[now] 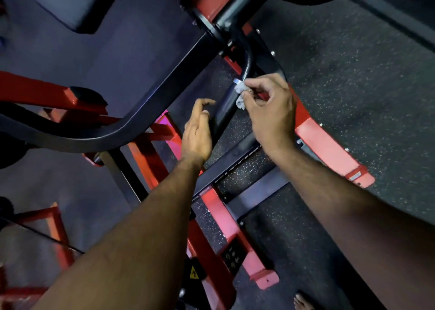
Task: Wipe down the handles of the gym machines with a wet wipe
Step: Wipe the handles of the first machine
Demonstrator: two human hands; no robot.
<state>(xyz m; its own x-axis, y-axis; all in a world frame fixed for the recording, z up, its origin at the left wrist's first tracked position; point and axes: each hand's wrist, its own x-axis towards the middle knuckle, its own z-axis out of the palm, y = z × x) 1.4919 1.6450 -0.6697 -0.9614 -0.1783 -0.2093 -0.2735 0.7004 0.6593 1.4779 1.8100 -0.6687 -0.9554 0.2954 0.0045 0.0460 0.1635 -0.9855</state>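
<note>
A black padded handle [225,108] of a red and black gym machine slants down through the middle of the head view, under a silver collar [237,81]. My right hand [270,112] pinches a crumpled white wet wipe [240,94] against the handle's upper right side. My left hand [197,130] hovers just left of the handle, fingers relaxed and slightly bent, holding nothing.
A thick curved black bar [131,126] sweeps across the left. Red frame beams [329,149] lie on the speckled rubber floor [353,74] right and below. A dark seat pad [70,1] is at top left. A bare foot [303,302] shows at the bottom edge.
</note>
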